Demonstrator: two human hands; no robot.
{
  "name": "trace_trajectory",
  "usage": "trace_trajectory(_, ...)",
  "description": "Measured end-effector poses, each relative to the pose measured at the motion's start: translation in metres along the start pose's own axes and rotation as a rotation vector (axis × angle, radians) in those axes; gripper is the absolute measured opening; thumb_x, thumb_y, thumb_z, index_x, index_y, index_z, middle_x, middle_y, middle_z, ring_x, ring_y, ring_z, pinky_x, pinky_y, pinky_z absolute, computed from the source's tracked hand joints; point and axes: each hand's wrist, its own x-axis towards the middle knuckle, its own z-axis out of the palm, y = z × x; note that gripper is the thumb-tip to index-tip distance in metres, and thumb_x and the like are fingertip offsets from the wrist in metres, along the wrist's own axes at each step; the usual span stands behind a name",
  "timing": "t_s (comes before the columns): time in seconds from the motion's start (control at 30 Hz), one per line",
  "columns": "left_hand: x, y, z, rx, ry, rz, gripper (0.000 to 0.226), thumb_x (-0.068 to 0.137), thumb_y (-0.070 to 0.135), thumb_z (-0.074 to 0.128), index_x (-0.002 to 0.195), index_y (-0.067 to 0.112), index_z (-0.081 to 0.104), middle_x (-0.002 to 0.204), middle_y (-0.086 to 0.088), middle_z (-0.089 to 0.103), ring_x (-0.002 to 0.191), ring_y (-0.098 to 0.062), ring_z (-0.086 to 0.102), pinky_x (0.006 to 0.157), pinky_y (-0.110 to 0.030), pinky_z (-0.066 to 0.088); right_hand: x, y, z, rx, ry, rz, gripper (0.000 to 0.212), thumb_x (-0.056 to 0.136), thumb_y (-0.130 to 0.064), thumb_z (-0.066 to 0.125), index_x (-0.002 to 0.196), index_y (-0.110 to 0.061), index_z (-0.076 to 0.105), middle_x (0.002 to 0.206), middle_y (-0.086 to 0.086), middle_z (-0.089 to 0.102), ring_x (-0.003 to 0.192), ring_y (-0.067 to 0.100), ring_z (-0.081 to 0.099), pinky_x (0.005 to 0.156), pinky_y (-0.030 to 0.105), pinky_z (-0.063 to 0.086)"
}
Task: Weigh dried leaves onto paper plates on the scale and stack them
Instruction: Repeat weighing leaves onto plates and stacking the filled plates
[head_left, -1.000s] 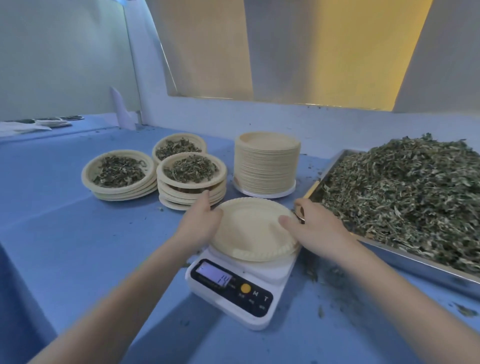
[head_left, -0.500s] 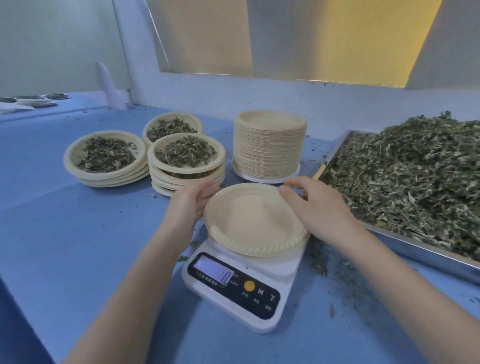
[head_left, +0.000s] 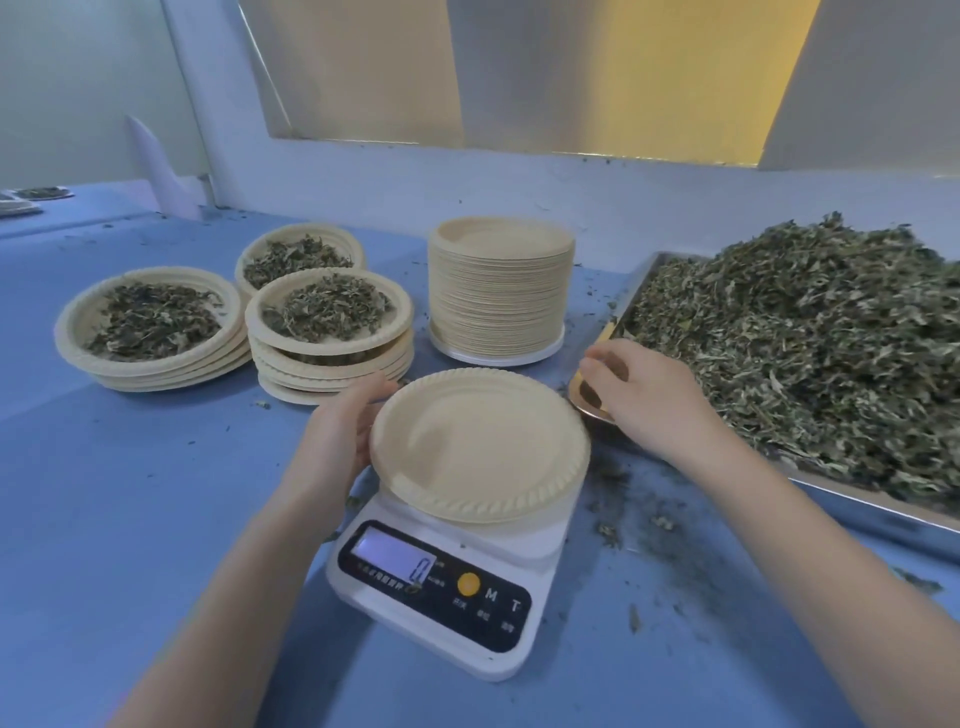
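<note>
An empty paper plate (head_left: 478, 441) sits on the white digital scale (head_left: 436, 597), whose display reads 0. My left hand (head_left: 337, 436) rests against the plate's left rim with its fingers lightly curved. My right hand (head_left: 654, 405) is off the plate at the near corner of the metal tray (head_left: 883, 512), where its fingers curl over a metal scoop (head_left: 587, 402) that is partly hidden. A large heap of dried leaves (head_left: 810, 353) fills the tray.
A tall stack of empty plates (head_left: 498, 291) stands behind the scale. Three stacks of filled plates (head_left: 327, 322) (head_left: 150, 322) (head_left: 301, 254) sit at the back left. Leaf crumbs litter the blue table (head_left: 130, 519) right of the scale.
My right hand left the plate's right rim and moved right to the scoop at the tray corner. My left hand stayed at the plate's left rim.
</note>
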Motion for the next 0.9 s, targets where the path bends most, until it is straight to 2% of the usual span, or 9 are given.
trace_trajectory(0.13, 0.000, 0.001, 0.003, -0.013, 0.031, -0.002, 0.022, 0.093, 0.032, 0.048, 0.093, 0.017, 0.065, 0.090, -0.001, 0.070, 0.081, -0.018, 0.063, 0.071, -0.030, 0.047, 0.027, 0.035, -0.016, -0.295, -0.075, 0.173, 0.056, 0.087, -0.038, 0.060, 0.135, -0.013, 0.047, 0.126, 0.010, 0.057, 0.110, 0.027, 0.055, 0.084, 0.033, 0.045)
trace_trajectory(0.27, 0.001, 0.000, 0.003, 0.010, 0.017, -0.004, 0.024, 0.093, 0.033, 0.049, 0.095, 0.016, 0.065, 0.093, -0.002, 0.070, 0.085, -0.019, 0.063, 0.074, -0.031, 0.047, 0.051, 0.049, -0.018, -0.478, -0.243, 0.266, 0.092, 0.072, -0.056, 0.069, 0.146, -0.022, 0.027, 0.148, 0.017, 0.027, 0.133, 0.041, 0.028, 0.101, 0.048, 0.036)
trace_trajectory(0.37, 0.001, 0.000, 0.003, 0.004, 0.008, -0.007, 0.027, 0.092, 0.033, 0.049, 0.095, 0.012, 0.066, 0.100, -0.006, 0.069, 0.086, -0.021, 0.061, 0.074, -0.031, 0.045, 0.066, 0.044, -0.009, -0.603, -0.320, 0.334, 0.089, 0.075, -0.066, 0.055, 0.147, -0.023, 0.025, 0.146, 0.019, 0.029, 0.131, 0.044, 0.030, 0.098, 0.049, 0.037)
trace_trajectory(0.5, 0.001, -0.001, 0.002, 0.026, -0.010, 0.001, 0.029, 0.092, 0.036, 0.048, 0.089, 0.014, 0.066, 0.096, -0.007, 0.069, 0.083, -0.020, 0.059, 0.073, -0.031, 0.043, 0.069, 0.038, -0.004, -0.561, -0.299, 0.208, 0.058, 0.076, -0.056, 0.055, 0.122, -0.021, 0.056, 0.121, 0.006, 0.061, 0.103, 0.027, 0.057, 0.079, 0.033, 0.048)
trace_trajectory(0.57, 0.002, -0.001, 0.003, 0.020, -0.014, 0.003, 0.029, 0.092, 0.036, 0.048, 0.087, 0.013, 0.065, 0.095, -0.008, 0.067, 0.083, -0.020, 0.059, 0.076, -0.032, 0.042, 0.066, 0.041, -0.010, -0.516, -0.220, 0.191, 0.064, 0.072, -0.060, 0.060, 0.128, -0.031, 0.050, 0.123, 0.004, 0.058, 0.108, 0.028, 0.054, 0.086, 0.039, 0.049)
trace_trajectory(0.63, 0.003, -0.002, 0.004, 0.029, -0.033, 0.007, 0.032, 0.093, 0.035, 0.047, 0.097, 0.008, 0.064, 0.099, -0.013, 0.062, 0.090, -0.023, 0.056, 0.082, -0.035, 0.042, 0.066, 0.046, -0.015, -0.644, -0.153, 0.278, 0.085, 0.065, -0.073, 0.062, 0.137, -0.033, 0.040, 0.138, 0.011, 0.042, 0.125, 0.038, 0.039, 0.097, 0.052, 0.041)
trace_trajectory(0.73, 0.004, -0.003, 0.003, 0.047, -0.032, 0.030, 0.035, 0.094, 0.035, 0.046, 0.105, 0.005, 0.063, 0.100, -0.014, 0.061, 0.094, -0.024, 0.055, 0.088, -0.039, 0.042, 0.066, 0.050, -0.017, -0.665, -0.270, 0.499, 0.106, 0.060, -0.083, 0.057, 0.145, -0.027, 0.028, 0.151, 0.018, 0.016, 0.134, 0.047, 0.021, 0.104, 0.060, 0.030)
trace_trajectory(0.8, 0.005, -0.003, 0.003, 0.050, -0.022, 0.026, 0.032, 0.093, 0.035, 0.048, 0.100, 0.008, 0.064, 0.098, -0.012, 0.062, 0.093, -0.024, 0.055, 0.089, -0.041, 0.041, 0.068, 0.048, -0.013, -0.653, -0.337, 0.468, 0.100, 0.065, -0.082, 0.052, 0.145, -0.024, 0.031, 0.151, 0.017, 0.019, 0.132, 0.044, 0.031, 0.102, 0.053, 0.034)
trace_trajectory(0.9, 0.006, -0.003, 0.002, 0.047, 0.008, -0.017, 0.028, 0.090, 0.037, 0.050, 0.096, 0.013, 0.064, 0.099, -0.012, 0.063, 0.093, -0.025, 0.056, 0.091, -0.043, 0.042, 0.068, 0.047, -0.006, -0.598, -0.285, 0.233, 0.087, 0.072, -0.068, 0.057, 0.144, -0.025, 0.034, 0.137, 0.009, 0.047, 0.115, 0.031, 0.052, 0.082, 0.037, 0.045)
